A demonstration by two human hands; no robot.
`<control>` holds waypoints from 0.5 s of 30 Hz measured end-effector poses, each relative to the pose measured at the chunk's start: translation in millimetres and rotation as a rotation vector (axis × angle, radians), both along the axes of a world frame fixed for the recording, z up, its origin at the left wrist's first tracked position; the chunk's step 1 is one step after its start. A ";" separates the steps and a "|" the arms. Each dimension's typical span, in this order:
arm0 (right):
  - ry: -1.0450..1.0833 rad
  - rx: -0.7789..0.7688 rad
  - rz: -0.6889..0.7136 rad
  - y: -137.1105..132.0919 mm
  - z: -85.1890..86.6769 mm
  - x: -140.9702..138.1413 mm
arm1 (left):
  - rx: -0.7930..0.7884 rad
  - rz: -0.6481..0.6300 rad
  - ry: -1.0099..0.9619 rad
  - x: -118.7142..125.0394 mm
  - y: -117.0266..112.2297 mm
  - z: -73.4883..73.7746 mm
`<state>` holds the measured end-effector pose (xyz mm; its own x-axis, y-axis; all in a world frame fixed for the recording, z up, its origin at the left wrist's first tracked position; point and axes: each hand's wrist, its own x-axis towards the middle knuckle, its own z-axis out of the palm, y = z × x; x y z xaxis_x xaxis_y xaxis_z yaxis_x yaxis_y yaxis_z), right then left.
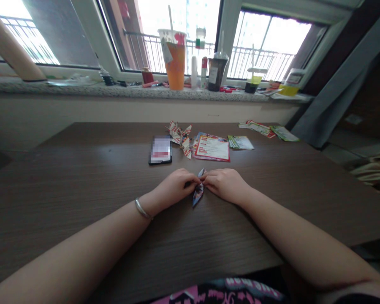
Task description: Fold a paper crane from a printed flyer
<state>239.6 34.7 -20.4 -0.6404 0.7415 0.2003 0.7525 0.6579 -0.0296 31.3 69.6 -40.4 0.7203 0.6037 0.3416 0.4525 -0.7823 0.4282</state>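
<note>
A small folded piece of patterned paper [198,191], narrow and pointed at both ends, lies on the dark wooden table [82,177] between my hands. My left hand [174,185], with a silver bangle at the wrist, pinches the paper's left side with curled fingers. My right hand [224,183] pinches its right side, fingertips meeting the left hand's near the paper's upper point. Both hands rest on the tabletop.
Farther back lie a phone [160,150], two finished paper cranes [181,137], a red-bordered leaflet [213,148] and more leaflets [262,129] to the right. Drink cups [175,59] and bottles line the stone windowsill [66,89]. A grey curtain [335,84] hangs at right.
</note>
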 end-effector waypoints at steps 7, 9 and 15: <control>0.054 -0.011 -0.007 2.9 -3.7 4.1 | 0.096 -0.124 0.130 -6.0 3.6 6.8; 0.074 -0.023 -0.002 3.0 -4.4 4.5 | 0.108 -0.115 0.161 -7.0 4.2 7.1; 0.098 -0.037 0.006 4.5 -6.5 4.3 | 0.194 -0.081 0.200 -4.9 2.7 3.7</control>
